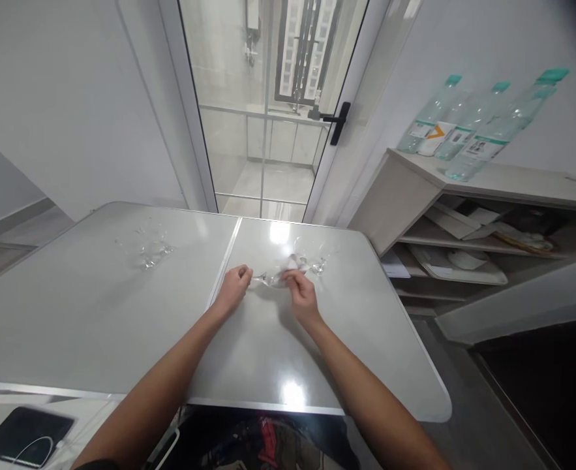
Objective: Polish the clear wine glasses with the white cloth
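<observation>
Over the right half of the table, my left hand [236, 284] is closed in a pinch on one end of a clear, thin-framed object [271, 280] that looks like a pair of eyeglasses. My right hand [302, 295] is closed on its other end, with the fingertips blurred. A pale grey patch shows at those fingertips, too smeared to name. Just behind my right hand lie similar clear pieces [321, 265] with thin curved outlines. Another cluster of clear, shiny pieces [149, 256] rests on the left half of the table.
A metal strip [229, 245] divides the grey table [96, 313]. Behind it stands a glass door [278, 150] with a black handle [337, 123]. At right, a shelf unit [415, 176] bears several plastic bottles [483, 143]. A black tablet-like device [26, 434] with a white cable lies front left.
</observation>
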The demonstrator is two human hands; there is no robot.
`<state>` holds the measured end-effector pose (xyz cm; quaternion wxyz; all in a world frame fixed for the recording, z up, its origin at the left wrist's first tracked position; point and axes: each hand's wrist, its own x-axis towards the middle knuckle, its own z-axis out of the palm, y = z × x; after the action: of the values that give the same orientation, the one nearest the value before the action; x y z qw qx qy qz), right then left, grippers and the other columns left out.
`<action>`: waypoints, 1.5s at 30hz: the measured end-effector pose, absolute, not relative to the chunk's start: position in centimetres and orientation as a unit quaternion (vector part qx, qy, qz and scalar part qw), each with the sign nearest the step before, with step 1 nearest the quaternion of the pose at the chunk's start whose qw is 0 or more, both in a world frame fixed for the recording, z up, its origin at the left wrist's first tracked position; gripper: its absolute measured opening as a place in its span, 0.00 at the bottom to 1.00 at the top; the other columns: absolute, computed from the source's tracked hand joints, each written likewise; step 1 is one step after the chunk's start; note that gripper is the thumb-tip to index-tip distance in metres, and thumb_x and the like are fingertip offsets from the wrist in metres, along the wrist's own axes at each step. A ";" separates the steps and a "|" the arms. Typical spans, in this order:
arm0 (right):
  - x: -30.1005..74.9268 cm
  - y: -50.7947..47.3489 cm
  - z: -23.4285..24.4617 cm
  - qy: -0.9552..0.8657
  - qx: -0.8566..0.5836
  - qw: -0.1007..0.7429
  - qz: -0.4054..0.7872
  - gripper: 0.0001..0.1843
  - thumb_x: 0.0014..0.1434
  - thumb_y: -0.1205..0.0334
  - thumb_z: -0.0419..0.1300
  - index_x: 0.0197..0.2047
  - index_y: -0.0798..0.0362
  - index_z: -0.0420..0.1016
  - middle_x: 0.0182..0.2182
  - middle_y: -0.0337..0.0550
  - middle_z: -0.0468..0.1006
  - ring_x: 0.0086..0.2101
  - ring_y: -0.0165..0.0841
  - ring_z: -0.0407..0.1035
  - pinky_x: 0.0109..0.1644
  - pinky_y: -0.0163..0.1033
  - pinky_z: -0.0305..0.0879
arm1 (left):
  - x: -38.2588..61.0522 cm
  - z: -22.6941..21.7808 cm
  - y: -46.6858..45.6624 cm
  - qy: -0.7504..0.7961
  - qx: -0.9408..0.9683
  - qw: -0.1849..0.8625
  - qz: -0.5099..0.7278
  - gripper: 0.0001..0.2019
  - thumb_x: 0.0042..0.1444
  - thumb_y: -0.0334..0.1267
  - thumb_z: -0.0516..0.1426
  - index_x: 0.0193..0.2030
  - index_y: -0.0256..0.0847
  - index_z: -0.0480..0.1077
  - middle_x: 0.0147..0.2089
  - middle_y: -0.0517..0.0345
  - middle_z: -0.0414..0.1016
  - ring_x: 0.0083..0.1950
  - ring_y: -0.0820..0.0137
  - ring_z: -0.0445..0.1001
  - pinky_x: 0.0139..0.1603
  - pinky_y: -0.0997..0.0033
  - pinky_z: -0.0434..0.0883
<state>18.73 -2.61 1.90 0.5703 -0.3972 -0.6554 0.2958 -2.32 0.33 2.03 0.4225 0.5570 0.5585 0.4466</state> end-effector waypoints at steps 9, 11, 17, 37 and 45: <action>19.2 -2.6 2.4 -0.455 -0.456 0.654 0.397 0.14 0.66 0.48 0.63 0.46 0.45 0.65 0.27 0.31 0.69 0.27 0.31 0.66 0.35 0.35 0.63 | -2.5 3.8 -0.8 0.429 0.771 0.314 0.351 0.10 0.62 0.45 0.60 0.34 0.41 0.74 0.33 0.56 0.76 0.34 0.67 0.71 0.36 0.70 0.66; 18.8 -3.2 3.3 -0.441 -0.431 0.660 0.429 0.21 0.64 0.48 0.66 0.53 0.42 0.61 0.29 0.32 0.75 0.29 0.33 0.71 0.38 0.37 0.67 | -2.4 3.7 -0.8 0.432 0.758 0.347 0.342 0.12 0.61 0.45 0.61 0.30 0.41 0.75 0.28 0.57 0.74 0.31 0.68 0.69 0.34 0.70 0.65; 18.5 -3.8 3.6 -0.399 -0.435 0.730 0.344 0.22 0.60 0.53 0.70 0.46 0.44 0.61 0.39 0.40 0.78 0.43 0.39 0.75 0.51 0.45 0.71 | -2.2 3.5 -0.4 0.478 0.663 0.409 0.406 0.18 0.61 0.51 0.61 0.26 0.40 0.73 0.26 0.58 0.71 0.28 0.69 0.69 0.29 0.72 0.66; 19.4 -2.2 2.1 -0.559 -0.490 0.529 0.409 0.16 0.66 0.49 0.58 0.35 0.51 0.79 0.28 0.41 0.79 0.31 0.38 0.73 0.37 0.40 0.67 | -2.7 2.4 -1.0 0.360 0.891 0.034 0.275 0.10 0.66 0.37 0.56 0.32 0.42 0.71 0.32 0.52 0.72 0.35 0.65 0.68 0.28 0.66 0.51; 17.3 -2.3 2.5 -0.297 -0.356 0.612 0.641 0.26 0.62 0.35 0.61 0.44 0.52 0.80 0.37 0.47 0.84 0.39 0.44 0.79 0.43 0.46 0.76 | -1.8 2.0 -1.1 0.418 0.788 0.227 0.390 0.12 0.65 0.41 0.58 0.30 0.41 0.72 0.30 0.57 0.71 0.31 0.70 0.66 0.35 0.70 0.61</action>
<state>17.29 -2.30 2.48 0.6121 -0.3557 -0.2968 0.6409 -1.78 -1.14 2.00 0.2266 0.7884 0.4185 0.3899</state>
